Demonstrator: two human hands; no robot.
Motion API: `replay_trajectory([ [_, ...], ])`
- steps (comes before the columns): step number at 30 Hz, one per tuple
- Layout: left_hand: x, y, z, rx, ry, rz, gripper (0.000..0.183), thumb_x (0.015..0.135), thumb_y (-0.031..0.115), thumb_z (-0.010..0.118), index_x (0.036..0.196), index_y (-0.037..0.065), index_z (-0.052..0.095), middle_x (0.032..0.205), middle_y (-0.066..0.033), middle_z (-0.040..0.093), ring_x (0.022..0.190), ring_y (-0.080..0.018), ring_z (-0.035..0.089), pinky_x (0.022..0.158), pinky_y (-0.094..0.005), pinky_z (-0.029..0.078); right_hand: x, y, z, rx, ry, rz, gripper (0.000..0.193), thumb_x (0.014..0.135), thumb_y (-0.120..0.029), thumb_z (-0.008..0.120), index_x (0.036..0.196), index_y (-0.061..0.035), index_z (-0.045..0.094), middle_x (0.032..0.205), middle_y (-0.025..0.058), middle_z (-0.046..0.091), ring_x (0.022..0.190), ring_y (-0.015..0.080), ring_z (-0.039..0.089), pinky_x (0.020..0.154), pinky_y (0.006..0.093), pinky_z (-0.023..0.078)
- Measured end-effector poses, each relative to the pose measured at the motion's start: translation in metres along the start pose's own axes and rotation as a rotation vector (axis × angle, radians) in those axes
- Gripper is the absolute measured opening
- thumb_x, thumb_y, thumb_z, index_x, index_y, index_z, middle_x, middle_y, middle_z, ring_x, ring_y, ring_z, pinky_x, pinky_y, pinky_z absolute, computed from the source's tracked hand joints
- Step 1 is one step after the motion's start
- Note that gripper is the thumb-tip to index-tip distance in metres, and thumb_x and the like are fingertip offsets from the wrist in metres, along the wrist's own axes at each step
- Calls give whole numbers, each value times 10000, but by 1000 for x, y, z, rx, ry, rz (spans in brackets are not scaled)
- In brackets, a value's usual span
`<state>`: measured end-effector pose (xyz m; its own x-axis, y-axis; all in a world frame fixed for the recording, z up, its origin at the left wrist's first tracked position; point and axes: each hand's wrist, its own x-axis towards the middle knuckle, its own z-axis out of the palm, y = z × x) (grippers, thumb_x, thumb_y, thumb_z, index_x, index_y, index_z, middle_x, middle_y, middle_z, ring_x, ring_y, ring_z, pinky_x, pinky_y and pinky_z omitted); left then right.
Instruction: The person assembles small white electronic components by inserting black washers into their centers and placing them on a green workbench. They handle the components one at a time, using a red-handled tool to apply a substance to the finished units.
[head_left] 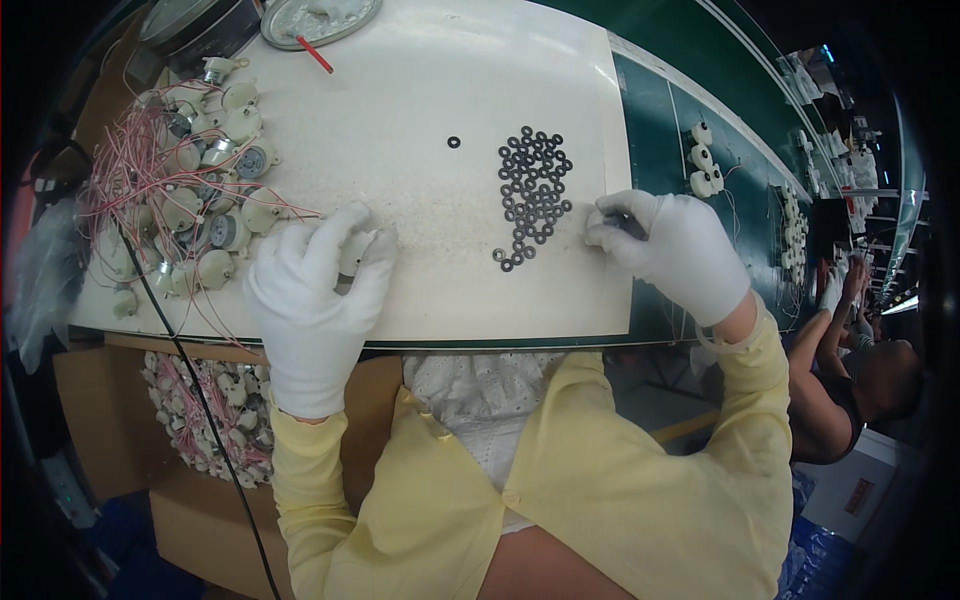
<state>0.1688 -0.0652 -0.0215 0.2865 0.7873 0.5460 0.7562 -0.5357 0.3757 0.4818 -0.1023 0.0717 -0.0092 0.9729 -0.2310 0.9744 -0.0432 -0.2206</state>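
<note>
My left hand [318, 285], in a white glove, is closed around a small cream-white motor [352, 252], whose far side is hidden by the fingers. Pink wires lead from the pile towards this hand. On the right, my right hand [672, 245], also gloved, has its thumb and fingertips pinched together over the white work sheet; what they hold, if anything, does not show. Between the hands lies a cluster of small black rings [535, 190], spread flat in an upright band nearer my right hand. One lone black ring [454, 142] rests left of the cluster.
Left of my left hand sits a heap of motors [200, 190] with tangled pink wires. A cardboard box [110, 420] with more stands below the table edge. A lid-like dish [320, 18] with a red stick is at the back. Several white motors [705, 160] stand on the green belt; a person [850, 390] sits right.
</note>
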Motion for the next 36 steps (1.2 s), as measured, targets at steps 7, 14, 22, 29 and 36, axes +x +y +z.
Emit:
replay_trajectory([
  [7, 0, -1, 1, -5, -1, -4, 309, 826, 163, 794, 1123, 136, 714, 865, -31, 589, 789, -255, 546, 736, -395, 454, -7, 0, 0, 9, 7, 8, 257, 917, -268, 739, 1040, -44, 766, 679, 76, 712, 536, 149, 650, 559, 283, 500],
  [14, 2, 2, 1, -20, 4, -45, 281, 795, 253, 850, 1032, 139, 752, 837, -33, 626, 770, -262, 582, 701, -406, 472, -10, 19, -7, 762, -105, 357, 421, 992, -293, 704, 1208, 68, 692, 952, 32, 743, 703, 58, 619, 598, 212, 496],
  [22, 2, 1, 1, -11, -3, -46, 292, 802, 254, 844, 1058, 152, 748, 850, -27, 627, 793, -261, 585, 713, -407, 474, -14, 27, 7, 739, -62, 303, 336, 1004, -232, 684, 1206, 36, 707, 945, 39, 769, 697, 55, 629, 610, 209, 502],
  [29, 1, 1, 1, 2, -8, -53, 298, 801, 255, 847, 1061, 146, 751, 855, -31, 629, 791, -259, 586, 711, -409, 473, -17, 7, 11, 398, 43, 218, 337, 965, -292, 715, 1138, -5, 749, 867, 120, 781, 703, 116, 707, 661, 269, 546],
  [36, 1, 0, 2, -4, 6, -49, 292, 796, 253, 854, 1050, 147, 756, 856, -31, 629, 773, -253, 583, 701, -399, 470, -13, 4, 6, 376, 37, 242, 346, 965, -284, 712, 1152, 6, 739, 884, 132, 782, 730, 146, 733, 681, 277, 557],
])
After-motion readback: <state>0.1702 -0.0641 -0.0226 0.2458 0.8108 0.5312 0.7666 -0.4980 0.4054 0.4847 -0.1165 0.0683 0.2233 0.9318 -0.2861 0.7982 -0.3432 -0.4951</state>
